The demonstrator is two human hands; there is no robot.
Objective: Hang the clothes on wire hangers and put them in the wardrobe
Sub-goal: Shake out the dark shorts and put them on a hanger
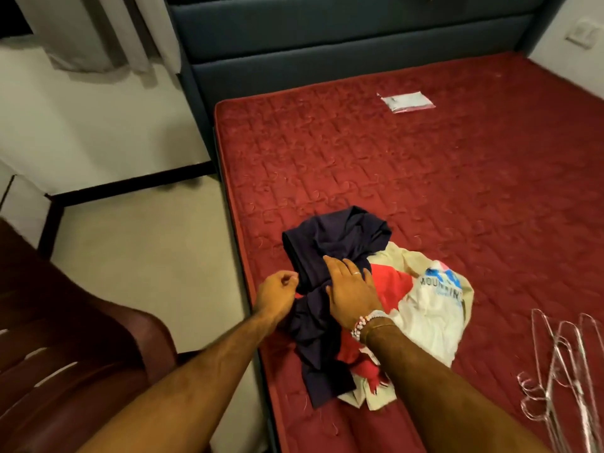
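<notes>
Nothing hung yet: the clothes sit heaped on the bed and the hangers lie unused.

A brown chair [65, 354] stands at the left. The left hand [277, 291] curls at the edge of the navy garment [333, 237]; whether it pinches cloth I cannot tell. The right hand [351, 289] lies flat on that garment. A cream shirt [428, 308] is underneath, and wire hangers [562, 371] lie apart on the red mattress [457, 174].

Mostly buried, shape unclear: red garment [397, 286] under a dark navy garment [330, 237] and a cream printed shirt [431, 318], its lettering partly folded away. Cut off by the right and bottom edges: clear wire hangers [555, 354]. Print too small to read on a small white packet [408, 101]. Curled at the navy edge, hold uncertain: left grip [277, 289].
</notes>
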